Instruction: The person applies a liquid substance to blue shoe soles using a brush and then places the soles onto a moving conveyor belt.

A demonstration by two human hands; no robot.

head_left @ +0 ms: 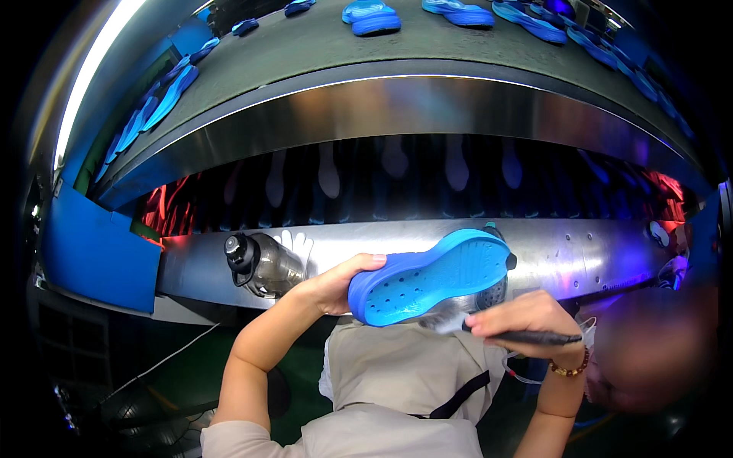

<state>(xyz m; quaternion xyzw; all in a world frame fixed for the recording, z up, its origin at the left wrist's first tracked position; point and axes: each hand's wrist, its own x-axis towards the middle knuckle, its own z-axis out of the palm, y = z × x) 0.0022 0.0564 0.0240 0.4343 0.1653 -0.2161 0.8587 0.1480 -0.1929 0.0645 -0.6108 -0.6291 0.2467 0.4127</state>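
My left hand grips a blue shoe sole at its left end, thumb on top and fingers underneath. The sole is tilted so that its light blue inner face, with small holes at the left end, shows; its rim is darker blue. In my right hand is a brush with a dark handle. The blurred bristles are at the sole's lower edge; I cannot tell whether they touch it. Partly hidden behind the sole's right end is a dark round object.
A dark-capped clear bottle and a white glove are on the metal ledge. Beyond it, a metal-edged green belt carries several blue soles. A blurred person is close by on the right.
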